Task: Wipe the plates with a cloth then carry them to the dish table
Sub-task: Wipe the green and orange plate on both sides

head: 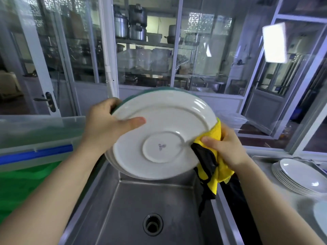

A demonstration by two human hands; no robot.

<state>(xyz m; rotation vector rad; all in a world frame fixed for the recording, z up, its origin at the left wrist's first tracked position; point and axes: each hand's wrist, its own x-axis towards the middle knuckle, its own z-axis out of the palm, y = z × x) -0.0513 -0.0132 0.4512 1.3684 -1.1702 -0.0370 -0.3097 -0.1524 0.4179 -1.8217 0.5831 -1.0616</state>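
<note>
1. Over the steel sink (159, 200), my left hand (108, 124) grips the white plate (159, 137), underside toward me.
2. My right hand (224, 147) pinches the yellow cloth (214, 138) against its right rim: wiping step.
3. Next, I'd judge, turn the plate.

plate (159, 135) above sink (134, 200) | cloth (212, 156) at plate's right | plate stack (299, 177) far right

Readable text: none anywhere in view.
Plate (159, 135) underside: a small bluish-purple maker's mark at the centre of the foot ring, just toward 6 o'clock from the plate's middle; a blurred emblem, with no letters or numbers to make out.
</note>
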